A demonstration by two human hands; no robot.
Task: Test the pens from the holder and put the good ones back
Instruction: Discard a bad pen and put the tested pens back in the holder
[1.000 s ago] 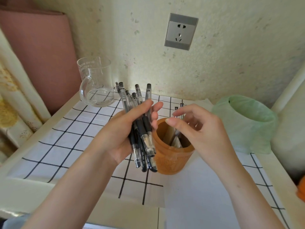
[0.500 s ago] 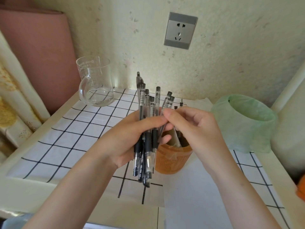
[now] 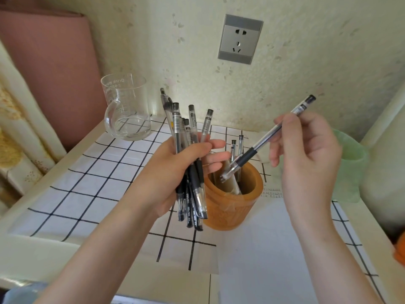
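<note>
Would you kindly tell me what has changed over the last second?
The right hand drew back rightward from the bundle of pens and now pinches a single pen, tip angled down over the holder. The left hand still grips the bundle; holder and glass mug unmoved.

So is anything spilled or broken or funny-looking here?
Nothing is spilled or plainly broken. The glass mug and the orange pen holder stand upright. The left hand grips a bundle of pens that fans out unevenly, and the right hand pinches one pen tilted over the holder.
</note>
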